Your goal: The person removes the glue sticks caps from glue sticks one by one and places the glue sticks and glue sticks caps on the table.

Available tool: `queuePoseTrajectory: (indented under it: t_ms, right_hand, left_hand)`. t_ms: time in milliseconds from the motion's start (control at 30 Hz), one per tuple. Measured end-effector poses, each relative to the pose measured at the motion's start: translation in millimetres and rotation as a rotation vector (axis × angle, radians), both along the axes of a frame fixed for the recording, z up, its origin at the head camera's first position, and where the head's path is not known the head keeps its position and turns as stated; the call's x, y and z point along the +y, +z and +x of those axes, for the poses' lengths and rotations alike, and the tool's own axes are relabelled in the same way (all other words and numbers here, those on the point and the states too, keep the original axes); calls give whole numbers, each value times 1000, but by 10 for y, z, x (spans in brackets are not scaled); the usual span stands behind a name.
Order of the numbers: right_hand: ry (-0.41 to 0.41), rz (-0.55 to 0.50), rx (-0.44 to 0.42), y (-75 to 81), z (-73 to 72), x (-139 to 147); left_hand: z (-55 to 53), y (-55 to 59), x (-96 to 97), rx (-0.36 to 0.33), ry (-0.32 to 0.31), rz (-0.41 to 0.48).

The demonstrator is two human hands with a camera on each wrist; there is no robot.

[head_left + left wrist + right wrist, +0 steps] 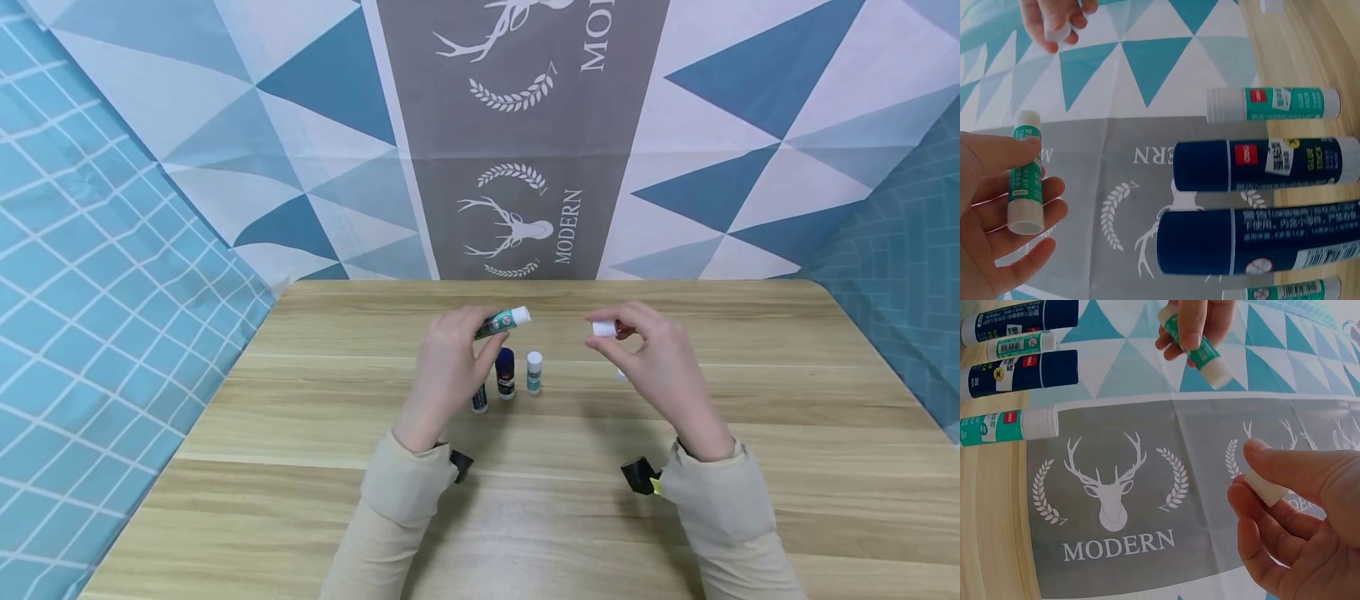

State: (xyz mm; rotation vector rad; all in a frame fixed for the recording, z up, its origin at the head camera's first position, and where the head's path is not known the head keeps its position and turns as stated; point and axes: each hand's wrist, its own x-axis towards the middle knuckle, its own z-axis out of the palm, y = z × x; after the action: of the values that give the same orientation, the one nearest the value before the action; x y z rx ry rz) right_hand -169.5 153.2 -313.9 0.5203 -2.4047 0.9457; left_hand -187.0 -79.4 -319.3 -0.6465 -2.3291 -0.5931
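Observation:
My left hand grips a green-and-white glue stick, tilted, its white end toward my right hand. In the left wrist view the thumb lies across the label of this stick. Off to the right, my right hand pinches a small white cap between thumb and fingers; the right wrist view shows the cap partly covered by the thumb. The two hands are apart, raised over the table. Just below the left hand stand a dark blue glue stick and a small green glue stick.
Another dark blue glue stick and a second small green one stand in the same group, partly hidden by the left hand in the head view. A small white piece lies on the wooden table near the right hand. Patterned cloth hangs behind.

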Motion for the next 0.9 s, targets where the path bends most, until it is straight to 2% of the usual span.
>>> queuePoseTrajectory:
  t_ms: [400,900]
  right_hand:
    - [-28,15,-39,-10,-40,107]
    - [-32,37,-96,-5,-69,180]
  left_hand:
    - [-70,21,-176,-15,57,74]
    - [-123,52,-414,-130,132,194]
